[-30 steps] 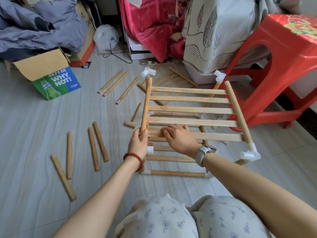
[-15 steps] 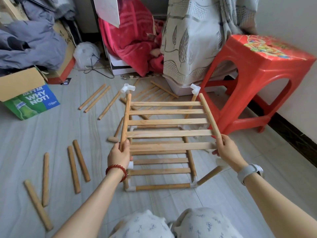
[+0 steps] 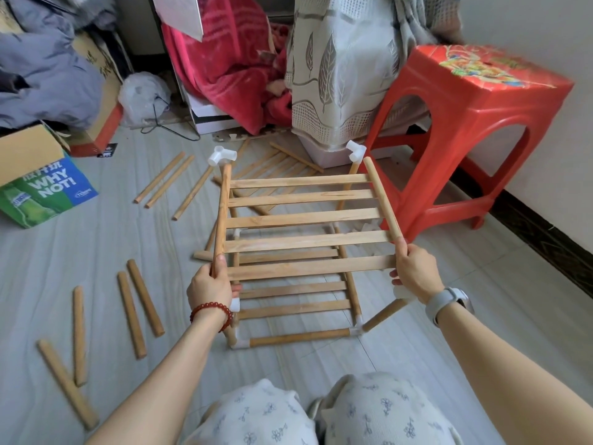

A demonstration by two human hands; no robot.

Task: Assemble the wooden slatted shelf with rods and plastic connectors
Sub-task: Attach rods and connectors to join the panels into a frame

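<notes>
We hold a slatted panel above the floor, over a partly built frame of rods and white plastic connectors that stands in front of our knees. Our left hand is curled round the near end of the panel's left side rod, and our right hand grips the near end of the right side rod. Two white connectors top the frame's far uprights, just beyond the panel's far edge. Loose rods lie scattered on the floor to the left, more beyond the frame. A red stool stands to the right, and a green box lies at the far left.
</notes>
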